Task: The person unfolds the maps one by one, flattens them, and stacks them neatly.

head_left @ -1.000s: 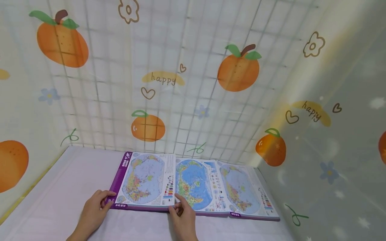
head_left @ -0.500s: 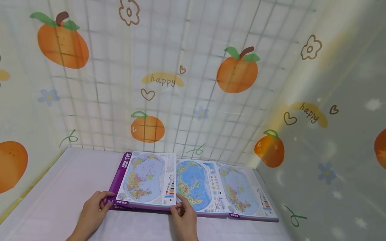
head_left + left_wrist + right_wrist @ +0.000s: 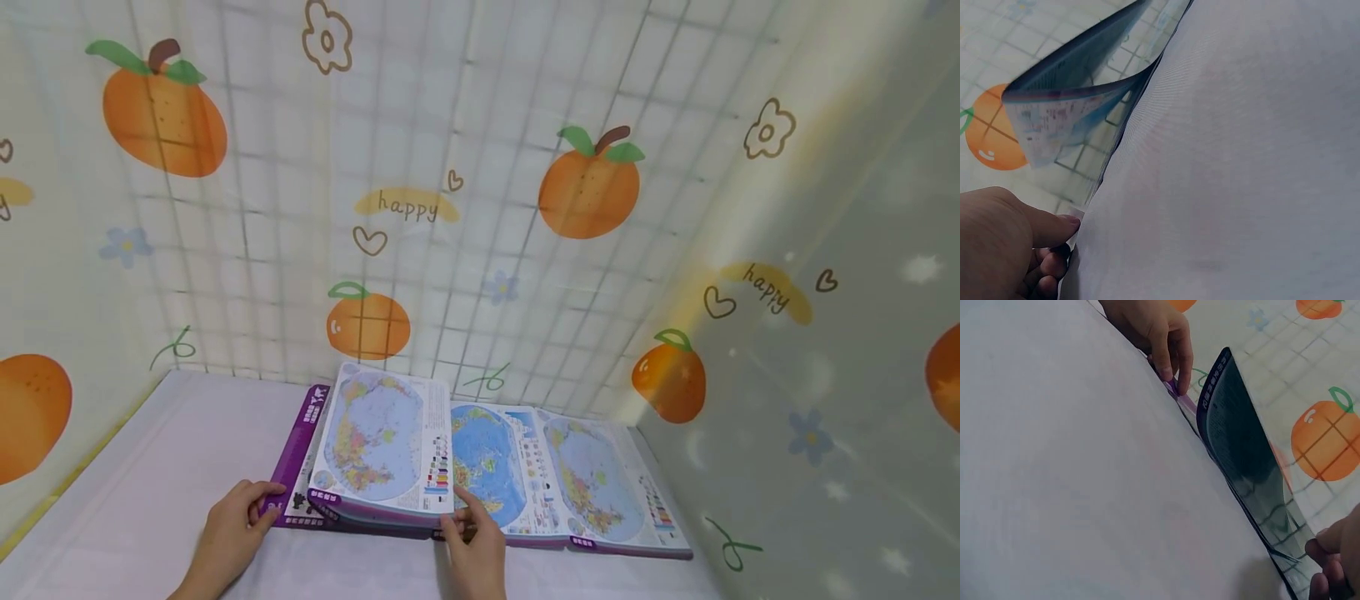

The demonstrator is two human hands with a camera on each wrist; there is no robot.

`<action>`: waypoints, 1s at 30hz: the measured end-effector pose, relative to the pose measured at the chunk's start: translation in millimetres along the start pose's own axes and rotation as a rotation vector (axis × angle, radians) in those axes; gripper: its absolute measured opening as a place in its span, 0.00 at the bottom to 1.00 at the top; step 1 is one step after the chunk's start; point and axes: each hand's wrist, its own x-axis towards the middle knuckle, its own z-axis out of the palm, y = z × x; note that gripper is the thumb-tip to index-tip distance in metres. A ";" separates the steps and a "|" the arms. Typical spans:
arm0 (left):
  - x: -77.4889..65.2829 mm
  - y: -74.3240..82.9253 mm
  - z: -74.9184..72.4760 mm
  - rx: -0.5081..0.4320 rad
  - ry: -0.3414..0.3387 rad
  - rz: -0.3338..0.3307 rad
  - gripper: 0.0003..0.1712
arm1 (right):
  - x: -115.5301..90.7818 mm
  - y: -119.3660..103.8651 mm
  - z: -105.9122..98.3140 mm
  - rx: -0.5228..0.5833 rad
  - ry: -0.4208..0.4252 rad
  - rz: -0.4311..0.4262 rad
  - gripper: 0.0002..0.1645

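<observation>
A folding world map lies on the white surface, its panels spread left to right in the head view. My left hand (image 3: 232, 529) pinches the purple left edge (image 3: 294, 458) near its front corner. The right hand (image 3: 480, 542) pinches the front right corner of the pale top panel (image 3: 378, 442), which is raised and curved above the panels under it. A blue map panel (image 3: 491, 467) is partly hidden by it, with another pale map panel (image 3: 600, 475) farther right. In the right wrist view, the lifted panel (image 3: 1244, 444) stands tilted, its dark underside showing.
White cloth (image 3: 187, 442) covers the surface in front and to the left. Behind stands a wire grid draped with an orange-print curtain (image 3: 480, 208). Another printed curtain (image 3: 825, 417) hangs close to the map's right end.
The top panel has risen and shifted right with my right hand, baring a strip with dark shapes beside the purple edge. My left hand has stayed at the corner.
</observation>
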 end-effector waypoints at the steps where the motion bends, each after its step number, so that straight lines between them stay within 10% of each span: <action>1: 0.2 0.3 -0.2 0.002 -0.008 -0.011 0.15 | 0.6 0.6 -1.5 -0.003 0.005 -0.005 0.26; 30: 1.6 2.1 -1.0 0.010 -0.065 -0.094 0.15 | 14.9 18.5 -44.4 -0.063 0.142 0.064 0.26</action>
